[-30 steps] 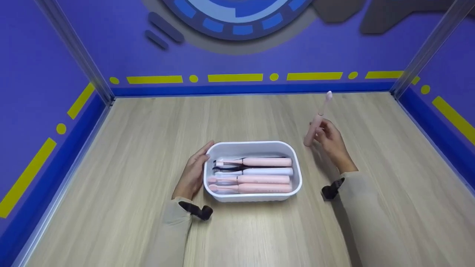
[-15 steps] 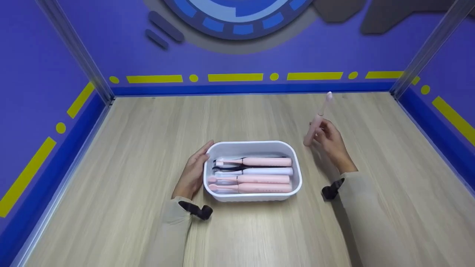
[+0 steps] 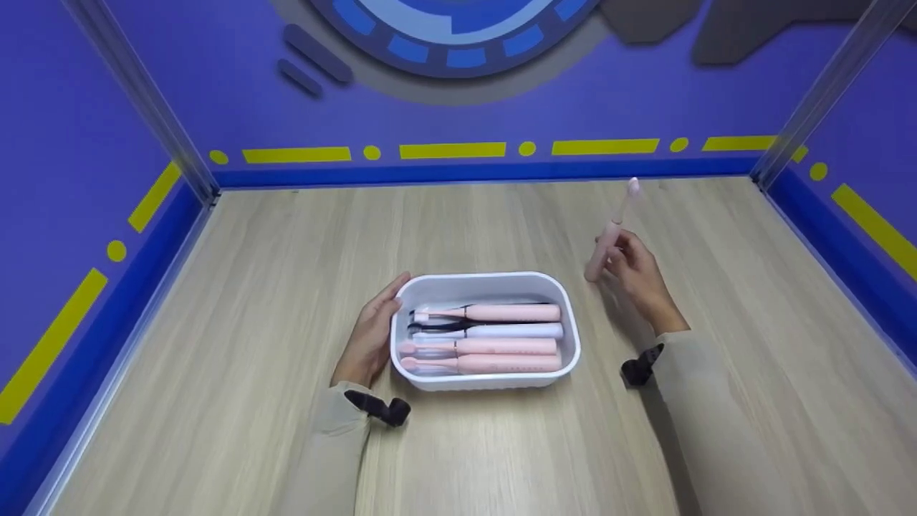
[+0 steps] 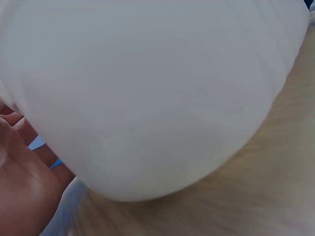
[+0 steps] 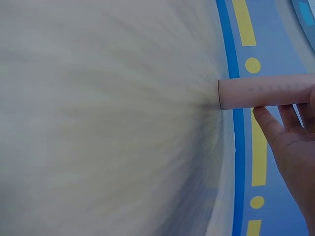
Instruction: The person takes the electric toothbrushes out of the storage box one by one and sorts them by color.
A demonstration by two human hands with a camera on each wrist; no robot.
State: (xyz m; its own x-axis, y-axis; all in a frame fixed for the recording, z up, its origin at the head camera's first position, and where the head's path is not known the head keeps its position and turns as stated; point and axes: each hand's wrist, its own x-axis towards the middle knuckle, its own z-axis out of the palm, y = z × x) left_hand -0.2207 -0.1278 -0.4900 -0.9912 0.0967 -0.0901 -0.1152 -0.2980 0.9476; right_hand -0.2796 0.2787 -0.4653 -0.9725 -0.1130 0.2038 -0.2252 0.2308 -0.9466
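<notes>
A white plastic bin (image 3: pixel 485 383) stands on the wooden table, with several electric toothbrushes lying lengthwise in it. Pink ones (image 3: pixel 509 365) lie at the near side, a white one (image 3: pixel 513 330) in the middle and another pink one (image 3: pixel 513 312) behind. Dark parts of a black toothbrush (image 3: pixel 438 327) show among them. My left hand (image 3: pixel 370 335) rests against the bin's left end, fingers straight along the outer wall, thumb at the rim. To the right, my right hand (image 3: pixel 640 276) grips a pale pink electric toothbrush (image 3: pixel 604 251) by its handle, head up and slightly tilted, its base close over the table.
Blue-purple panels with yellow marks (image 3: pixel 452 150) wall in the table (image 3: pixel 286 287) at the back and both sides. Metal posts (image 3: pixel 140 93) stand at the back corners. Black camera mounts (image 3: pixel 377 406) sit on both sleeves.
</notes>
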